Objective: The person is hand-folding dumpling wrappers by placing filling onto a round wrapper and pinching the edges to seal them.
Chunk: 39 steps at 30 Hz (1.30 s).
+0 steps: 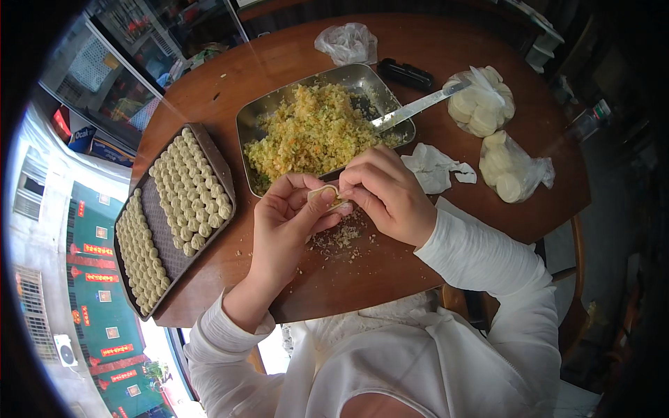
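My left hand point(292, 211) holds a small round dough wrapper point(325, 198) with filling in it, the thumb resting over it. The fingertips of my right hand point(384, 193) pinch the wrapper's right edge. Both hands are just in front of a rectangular metal tray point(241, 151) heaped with chopped yellow-green filling point(313, 130). A flat metal utensil point(413, 108) leans on that tray's right rim. To the left, a dark baking tray point(170, 235) bears rows of small pleated dumplings point(191, 188) in two blocks, with a bare strip between them.
Two clear bags of dough wrappers point(483, 104) point(504, 167) lie at the right, near crumpled white tissue point(431, 167). Behind the metal tray are a crumpled plastic bag point(347, 44) and a black case-like object point(405, 74). Crumbs point(345, 235) dot the wooden table point(334, 298).
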Motion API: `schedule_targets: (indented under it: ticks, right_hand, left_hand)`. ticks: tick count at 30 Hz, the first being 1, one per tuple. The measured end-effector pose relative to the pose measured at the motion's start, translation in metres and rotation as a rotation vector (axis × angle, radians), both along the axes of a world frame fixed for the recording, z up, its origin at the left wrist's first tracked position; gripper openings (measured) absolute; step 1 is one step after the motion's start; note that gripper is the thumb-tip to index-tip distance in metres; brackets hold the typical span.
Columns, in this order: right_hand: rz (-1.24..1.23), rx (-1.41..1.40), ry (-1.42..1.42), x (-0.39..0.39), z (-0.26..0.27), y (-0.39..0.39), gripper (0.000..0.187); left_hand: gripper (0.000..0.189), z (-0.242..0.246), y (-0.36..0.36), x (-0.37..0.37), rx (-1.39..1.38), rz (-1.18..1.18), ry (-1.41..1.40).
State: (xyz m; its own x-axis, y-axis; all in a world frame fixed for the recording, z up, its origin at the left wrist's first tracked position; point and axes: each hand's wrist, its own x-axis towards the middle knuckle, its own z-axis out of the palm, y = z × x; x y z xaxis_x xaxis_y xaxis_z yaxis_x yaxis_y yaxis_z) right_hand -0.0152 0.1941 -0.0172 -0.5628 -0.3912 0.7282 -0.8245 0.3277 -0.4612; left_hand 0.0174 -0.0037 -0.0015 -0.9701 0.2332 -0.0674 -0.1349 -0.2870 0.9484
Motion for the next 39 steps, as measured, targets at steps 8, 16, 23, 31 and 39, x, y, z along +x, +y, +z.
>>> schedule_targets:
  ticks: [8, 16, 23, 31, 39]
  right_hand:
    - [0.024, -0.019, 0.033, -0.0003, 0.0009, 0.0053, 0.011]
    - [0.030, -0.075, 0.003, -0.0020, 0.0004, 0.0051, 0.021]
    - [0.009, -0.049, 0.014, -0.0029, -0.0002, 0.0054, 0.012]
    - [-0.004, -0.052, 0.001, -0.0029, 0.0003, 0.0033, 0.009]
    - [0.016, 0.002, -0.003, -0.0035, -0.0006, 0.0019, 0.006]
  left_hand:
    - [0.016, 0.0050, -0.0018, 0.0005, -0.034, -0.041, -0.048]
    - [0.017, 0.0055, -0.0041, -0.0011, -0.012, -0.090, -0.100]
    - [0.026, 0.0058, -0.0019, -0.0004, 0.009, -0.049, -0.099]
    - [0.023, 0.0016, -0.0057, -0.0029, 0.108, -0.026, -0.131]
    - [0.014, 0.0007, -0.0015, -0.0006, 0.021, -0.022, -0.016]
